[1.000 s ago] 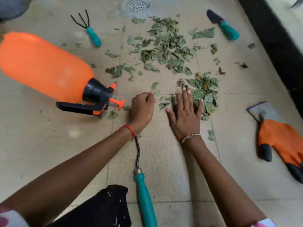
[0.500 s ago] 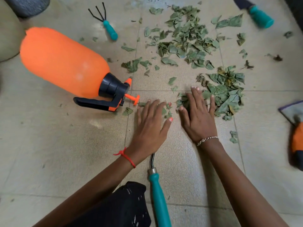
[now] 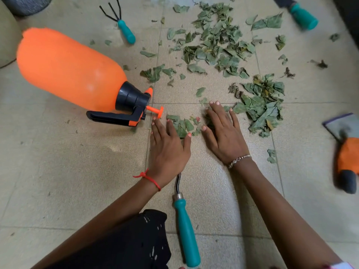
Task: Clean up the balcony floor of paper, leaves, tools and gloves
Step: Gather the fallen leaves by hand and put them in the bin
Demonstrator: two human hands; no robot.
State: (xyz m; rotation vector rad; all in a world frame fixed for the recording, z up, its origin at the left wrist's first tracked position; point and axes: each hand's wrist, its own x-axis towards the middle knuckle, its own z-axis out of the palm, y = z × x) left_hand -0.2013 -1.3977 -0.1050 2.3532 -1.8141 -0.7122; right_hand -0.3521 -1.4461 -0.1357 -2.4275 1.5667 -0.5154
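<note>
- The left hand (image 3: 168, 146) lies flat on the floor (image 3: 58, 181), fingers straight, holding nothing.
- The right hand (image 3: 223, 133) lies flat too, fingers spread, holding nothing.
- A small bunch of leaves (image 3: 183, 125) sits between the two hands.
- A bigger heap (image 3: 260, 105) lies just right of the right hand.
- The leaves look dry, light and crumbly, so I think they would break if squeezed.
- It is best to push them together, then scoop from under with both hands.
</note>
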